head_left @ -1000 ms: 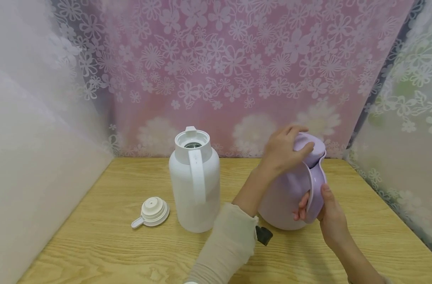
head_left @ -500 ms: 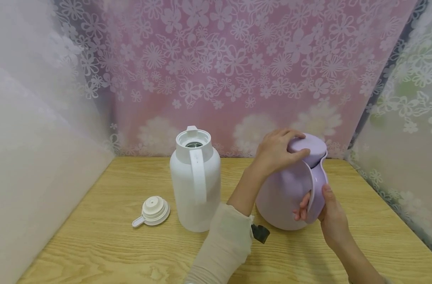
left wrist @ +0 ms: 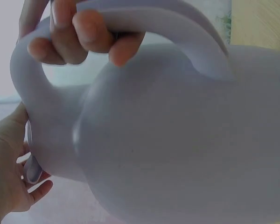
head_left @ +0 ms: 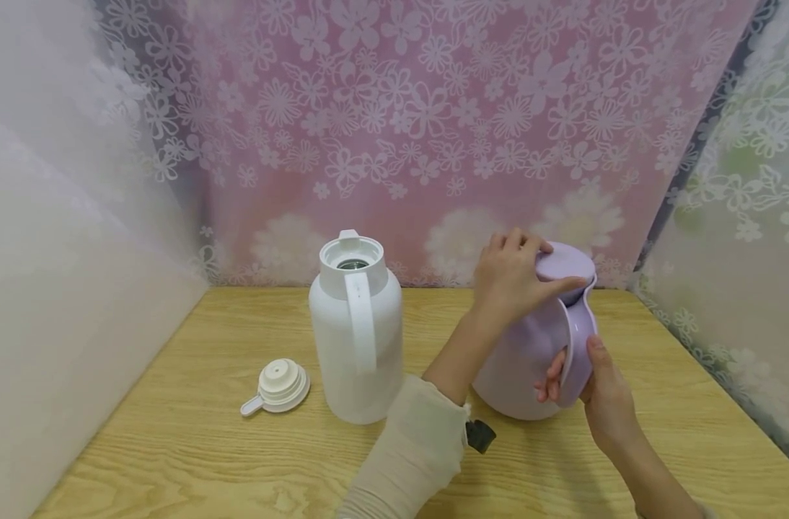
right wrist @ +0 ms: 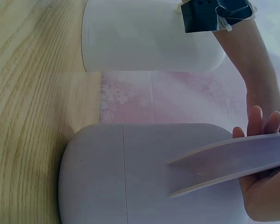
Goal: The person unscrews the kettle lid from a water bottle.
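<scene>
A lilac vacuum jug [head_left: 521,367] stands on the right of the table in the head view. My right hand [head_left: 609,404] grips its handle [head_left: 581,346], the fingers wrapped through the loop and the thumb on the outside. At the top, my left hand [head_left: 511,277] holds the round lilac lid [head_left: 566,261], with its thumb along the near side and its fingers around the far left side. The left wrist view shows the left hand [left wrist: 9,163] around the neck end by the spout [left wrist: 33,170]. The lid sits in the jug's mouth.
Left of the lilac jug stands a white vacuum jug [head_left: 355,339] with an uncovered mouth. Its cream stopper [head_left: 280,386] lies on the wooden table [head_left: 206,454] further left. A pink floral curtain [head_left: 394,144] hangs behind the table.
My left hand has moved slightly left and then back right at the lid. Its thumb now stretches along the lid's near side. The right hand keeps its grip on the handle.
</scene>
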### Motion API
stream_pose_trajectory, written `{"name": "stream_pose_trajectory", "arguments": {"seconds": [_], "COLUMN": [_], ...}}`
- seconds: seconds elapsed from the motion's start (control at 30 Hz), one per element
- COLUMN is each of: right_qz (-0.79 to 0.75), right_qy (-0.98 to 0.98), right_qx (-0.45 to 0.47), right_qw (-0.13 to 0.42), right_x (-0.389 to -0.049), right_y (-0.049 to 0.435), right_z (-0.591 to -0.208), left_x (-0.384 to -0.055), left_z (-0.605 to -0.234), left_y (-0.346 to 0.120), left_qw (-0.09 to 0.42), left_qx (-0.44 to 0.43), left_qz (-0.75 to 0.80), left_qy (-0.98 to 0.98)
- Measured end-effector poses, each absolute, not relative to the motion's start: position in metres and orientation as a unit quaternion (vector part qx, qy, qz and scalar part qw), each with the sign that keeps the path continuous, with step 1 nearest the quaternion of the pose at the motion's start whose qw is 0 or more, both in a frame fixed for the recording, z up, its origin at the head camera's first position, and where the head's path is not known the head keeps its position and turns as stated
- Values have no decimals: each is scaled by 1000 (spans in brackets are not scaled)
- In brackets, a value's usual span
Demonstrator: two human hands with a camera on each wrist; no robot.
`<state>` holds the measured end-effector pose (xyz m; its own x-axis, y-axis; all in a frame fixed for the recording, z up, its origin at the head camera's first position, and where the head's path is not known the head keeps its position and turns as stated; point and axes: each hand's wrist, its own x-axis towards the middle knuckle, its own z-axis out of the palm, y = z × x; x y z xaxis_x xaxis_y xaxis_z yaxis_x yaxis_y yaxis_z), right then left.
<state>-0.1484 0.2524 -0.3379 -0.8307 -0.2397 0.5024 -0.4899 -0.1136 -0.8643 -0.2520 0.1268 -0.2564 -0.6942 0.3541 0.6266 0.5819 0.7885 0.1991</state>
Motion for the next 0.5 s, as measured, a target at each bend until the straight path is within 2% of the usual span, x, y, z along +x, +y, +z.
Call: {"name": "stream_pose_trajectory", "arguments": {"seconds": [0.1,0.2,0.5], "right_qz": [695,695,686], "right_qy": [-658,-659,-667], "right_qx": [275,273,274], "right_qw": [87,87,95], "right_x": [-148,-148,-147], "right_y": [252,252,252], "right_z": [-339,-339,-338], "left_x": [-250,-252,-271], "left_z": [-257,-258,-281], "left_y": [129,126,110], "left_qw": [305,292,153], "left_qx": [-254,-270,-398], "left_qz": [-183,-213,-602], "left_qy": [-900,-892,-675]}}
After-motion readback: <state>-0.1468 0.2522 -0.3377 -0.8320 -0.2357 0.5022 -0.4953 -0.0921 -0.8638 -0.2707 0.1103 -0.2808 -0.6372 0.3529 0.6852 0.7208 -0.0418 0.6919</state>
